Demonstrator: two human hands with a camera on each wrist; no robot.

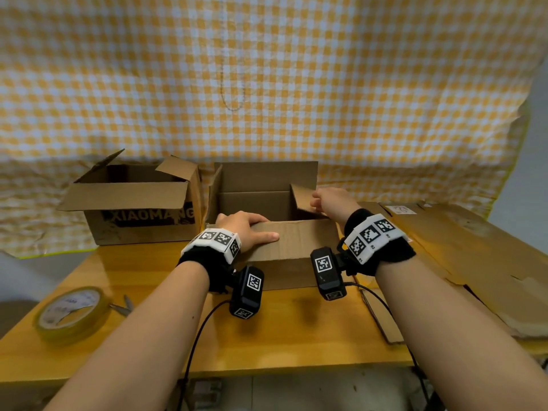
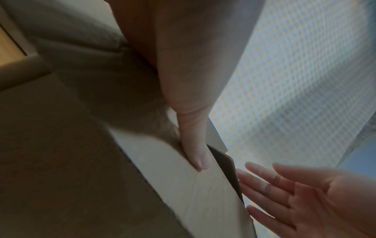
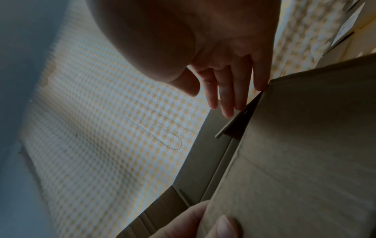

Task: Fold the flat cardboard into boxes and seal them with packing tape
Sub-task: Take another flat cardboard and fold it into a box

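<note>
Cardboard box (image 1: pixel 275 247): left hand (image 1: pixel 246 229) grips flap, right hand (image 1: pixel 333 203) outstretched.

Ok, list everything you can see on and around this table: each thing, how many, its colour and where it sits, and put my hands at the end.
open box: one, plain brown, table centre, flaps up
printed box: one, brown with black lettering, back left, flaps open
flat cardboard: brown sheets, count unclear, right side of the table
tape roll: one, yellowish, front left
scissors: one pair, grey metal, beside the tape roll, partly hidden
table: one, yellow wood
checked cloth: one, yellow and white, hanging behind
left hand: gripping the open box's near flap, thumb on its outer face
right hand: fingers straight, at the box's right flap
</note>
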